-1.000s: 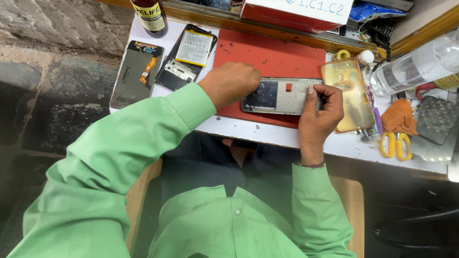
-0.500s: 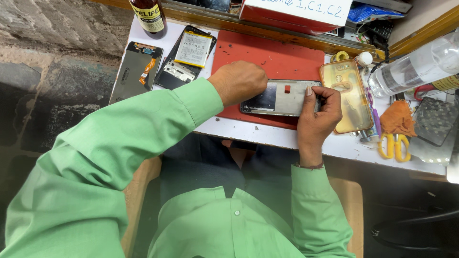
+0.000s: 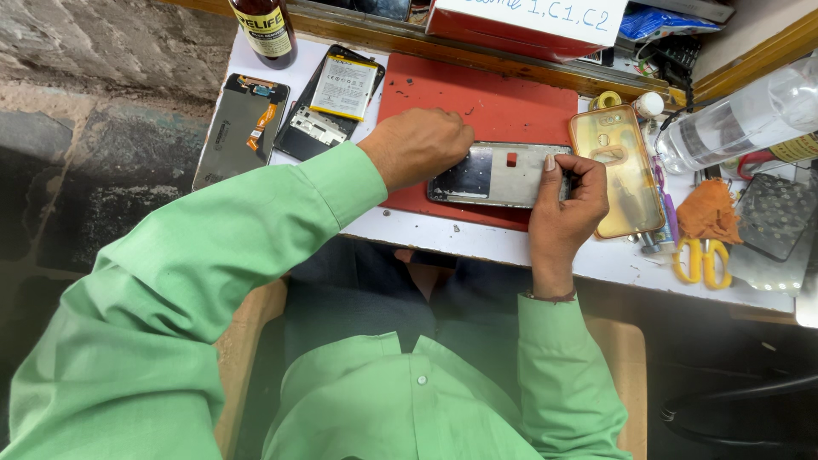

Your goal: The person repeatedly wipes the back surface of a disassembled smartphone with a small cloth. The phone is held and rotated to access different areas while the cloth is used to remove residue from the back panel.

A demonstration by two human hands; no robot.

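A silver phone frame (image 3: 503, 175) lies on a red work mat (image 3: 486, 106). My left hand (image 3: 422, 145) rests on the frame's left end, fingers curled over its upper edge. My right hand (image 3: 569, 200) is closed at the frame's right end, thumb on top; a thin tool seems pinched in it, mostly hidden. Both arms wear green sleeves.
An opened phone with its battery (image 3: 332, 102) and a detached screen panel (image 3: 240, 128) lie left of the mat. A yellow transparent case (image 3: 618, 170), yellow scissors (image 3: 703, 260), an orange cloth (image 3: 707, 213), a plastic bottle (image 3: 741, 119) and a dark bottle (image 3: 264, 30) stand around.
My left hand has slid a little to the right along the frame's upper edge. My right hand stays at the right end with small finger shifts.
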